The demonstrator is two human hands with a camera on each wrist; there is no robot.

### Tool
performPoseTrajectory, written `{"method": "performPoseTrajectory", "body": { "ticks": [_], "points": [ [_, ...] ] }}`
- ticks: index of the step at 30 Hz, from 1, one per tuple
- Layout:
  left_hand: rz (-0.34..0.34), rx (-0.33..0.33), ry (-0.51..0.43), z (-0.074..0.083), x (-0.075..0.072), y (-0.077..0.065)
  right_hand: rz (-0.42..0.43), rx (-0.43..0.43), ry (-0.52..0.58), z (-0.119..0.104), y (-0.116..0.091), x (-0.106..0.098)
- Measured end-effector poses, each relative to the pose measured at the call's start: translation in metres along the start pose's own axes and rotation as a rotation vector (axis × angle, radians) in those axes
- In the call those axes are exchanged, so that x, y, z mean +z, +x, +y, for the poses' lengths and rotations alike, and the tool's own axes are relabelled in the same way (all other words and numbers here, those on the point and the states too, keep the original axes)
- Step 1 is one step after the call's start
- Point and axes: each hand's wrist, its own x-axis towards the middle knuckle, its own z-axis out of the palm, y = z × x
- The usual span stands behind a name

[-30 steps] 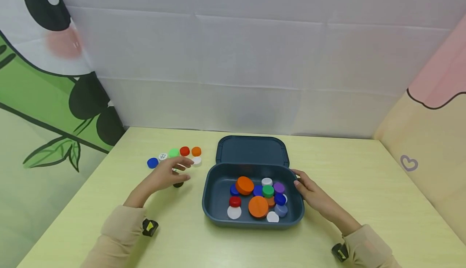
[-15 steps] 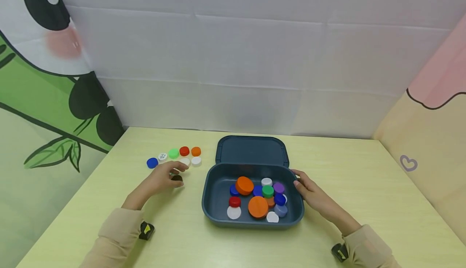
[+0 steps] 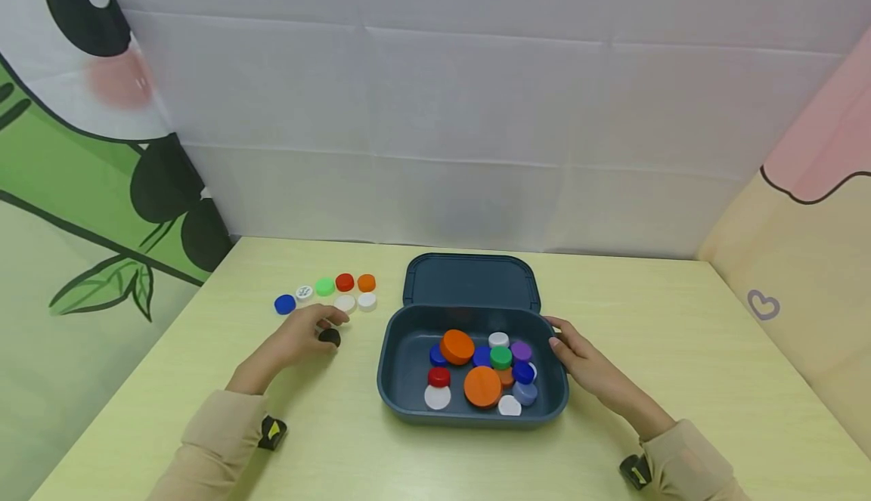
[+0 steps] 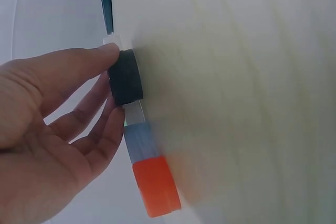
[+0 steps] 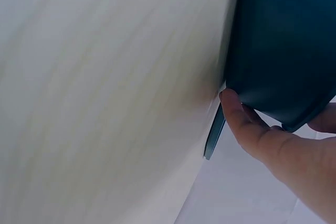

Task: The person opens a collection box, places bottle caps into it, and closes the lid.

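Note:
A black bottle cap [image 3: 330,337] stands at the tabletop, pinched between the thumb and fingers of my left hand [image 3: 299,333]. In the left wrist view that black cap touches the thumb tip, and an orange-red cap [image 4: 156,186] and a bluish cap [image 4: 140,142] lie in line beyond it. My right hand [image 3: 578,357] grips the right wall of a dark blue box [image 3: 408,414], thumb over the rim and fingers outside. Inside the box are several loose caps, including an orange cap [image 3: 483,387] and a green cap [image 3: 500,357].
Behind the left hand lie a blue cap [image 3: 285,304], a printed white cap [image 3: 304,294], a light green cap [image 3: 324,286], a red cap [image 3: 345,282], an orange cap [image 3: 367,282] and white caps [image 3: 367,301]. The box's lid [image 3: 471,282] lies flat behind it.
My left hand has moved slightly left and nearer the body, uncovering a white cap. The black cap has shifted slightly left and back with the fingers. The right hand and box have stayed put.

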Motion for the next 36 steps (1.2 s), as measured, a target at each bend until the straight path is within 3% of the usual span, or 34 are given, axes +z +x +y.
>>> {"method": "performPoseTrajectory", "body": {
  "ticks": [9, 15, 20, 27, 36],
  "points": [
    [-0.018, 0.044, 0.041, 0.0, 0.001, -0.001, 0.004, 0.01, 0.008, 0.003, 0.0, 0.001],
    [-0.025, 0.042, -0.009, 0.005, -0.002, 0.001, -0.002, -0.001, 0.008, 0.001, 0.0, 0.001],
    [-0.007, 0.09, -0.029, 0.013, -0.007, 0.003, -0.009, -0.007, 0.016, 0.0, -0.001, 0.0],
    [0.016, 0.18, -0.065, 0.036, -0.012, 0.008, -0.006, -0.006, 0.011, 0.0, -0.001, 0.001],
    [-0.048, 0.232, -0.131, 0.077, -0.006, 0.02, -0.004, -0.006, 0.004, -0.001, -0.001, 0.001]
  ]
}}
